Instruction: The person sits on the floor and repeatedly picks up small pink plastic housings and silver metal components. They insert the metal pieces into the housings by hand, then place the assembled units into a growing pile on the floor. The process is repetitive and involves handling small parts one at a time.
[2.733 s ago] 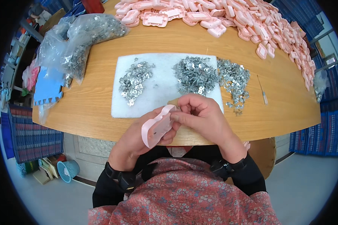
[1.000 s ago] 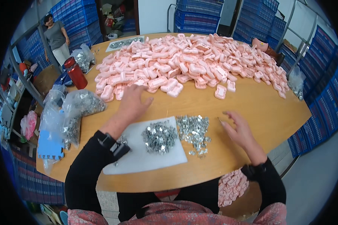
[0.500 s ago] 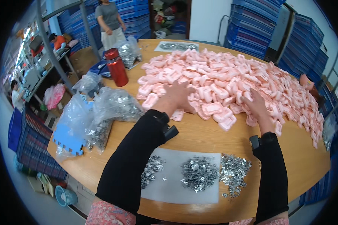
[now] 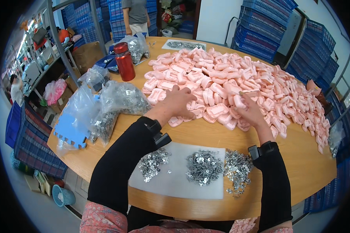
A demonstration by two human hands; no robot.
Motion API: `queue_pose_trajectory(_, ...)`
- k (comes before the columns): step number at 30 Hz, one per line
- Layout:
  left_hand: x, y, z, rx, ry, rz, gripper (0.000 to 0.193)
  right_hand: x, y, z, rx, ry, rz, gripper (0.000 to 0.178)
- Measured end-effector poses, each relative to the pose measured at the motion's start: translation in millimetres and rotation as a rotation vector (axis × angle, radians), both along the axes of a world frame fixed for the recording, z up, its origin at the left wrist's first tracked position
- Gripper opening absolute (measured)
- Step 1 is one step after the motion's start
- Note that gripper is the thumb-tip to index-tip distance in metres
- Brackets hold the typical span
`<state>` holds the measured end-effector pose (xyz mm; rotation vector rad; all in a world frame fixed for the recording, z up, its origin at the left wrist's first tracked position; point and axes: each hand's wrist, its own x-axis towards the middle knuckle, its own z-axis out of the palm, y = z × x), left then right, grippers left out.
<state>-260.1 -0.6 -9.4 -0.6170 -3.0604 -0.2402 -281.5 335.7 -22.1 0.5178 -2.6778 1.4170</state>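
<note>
Blue latticed plastic crates (image 4: 260, 29) stood stacked beyond a curved, light-brown wooden tabletop (image 4: 303, 171). Across it sprawled a heap of pale pink, rounded plastic shells (image 4: 221, 75). From where I stood, the left hand (image 4: 173, 105) was at the heap's near left edge, fingers spread and released. The right hand (image 4: 253, 113) had its fingers curved about one pink shell (image 4: 239, 102); I couldn't tell whether they gripped it. Small silver metal clips (image 4: 204, 167) lay piled on a white rectangular sheet (image 4: 178, 153) between the forearms.

no legible words or numbers anywhere
</note>
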Motion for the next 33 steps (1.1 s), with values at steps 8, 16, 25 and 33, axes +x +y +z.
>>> queue_pose_trajectory(8,39.3,-4.5,-1.1,0.009,0.04,-0.132,0.065,35.5,-32.9,-3.1,0.373,0.261,0.151,0.072)
queue_pose_trajectory(16,71.1,-23.4,-3.8,-0.051,0.151,-0.139,0.052,86.6,-62.4,44.5,0.545,0.146,0.136,0.053)
queue_pose_trajectory(25,86.7,-21.0,-4.0,0.035,0.284,-0.159,0.048,92.5,45.3,50.8,0.387,0.201,-0.226,0.03)
queue_pose_trajectory(33,81.5,45.4,-5.1,0.182,0.298,-0.284,0.057,124.1,160.6,9.4,0.651,-0.151,-0.537,0.062)
